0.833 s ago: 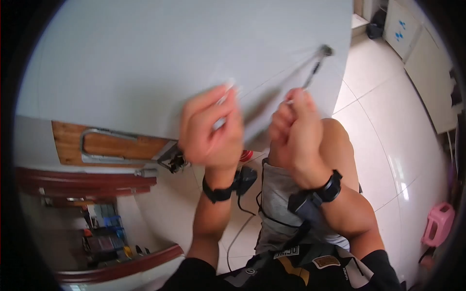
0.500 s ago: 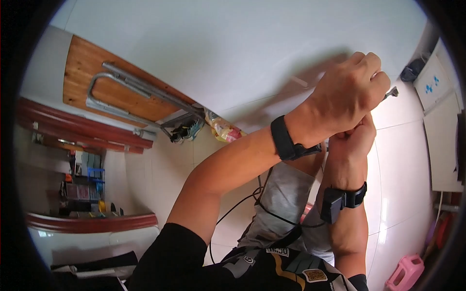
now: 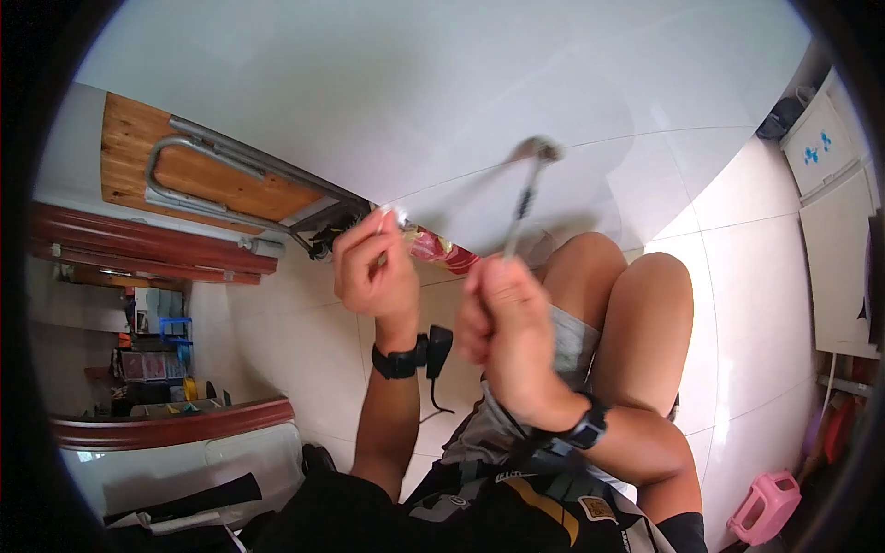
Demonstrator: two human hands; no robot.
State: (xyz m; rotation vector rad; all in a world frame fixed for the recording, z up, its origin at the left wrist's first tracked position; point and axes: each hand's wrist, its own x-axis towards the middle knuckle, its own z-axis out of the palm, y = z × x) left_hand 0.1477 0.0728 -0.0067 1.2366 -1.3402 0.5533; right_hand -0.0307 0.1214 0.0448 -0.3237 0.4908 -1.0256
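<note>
In front of me my right hand is closed round the lower end of a thin metal rod. The rod slants up and slightly right, with a dark banded stretch midway and a rounded head blurred by motion; its kind is unclear. To the left, my left hand is raised and apart from it. Thumb and fingertips there pinch a small, pale, shiny piece, too blurred to name. Black straps sit on both wrists. My bare knees are bent at the right of my right hand.
A pale wall spans the top. A wooden board with folding metal legs leans at the left, with a red and yellow bag near it. At right stand a white drawer cabinet and a pink stool on the tiled floor.
My hands, earlier close together at the upper right, have come apart and moved left and down. The rod, mostly hidden before, now shows in my right hand. My knees have come into sight.
</note>
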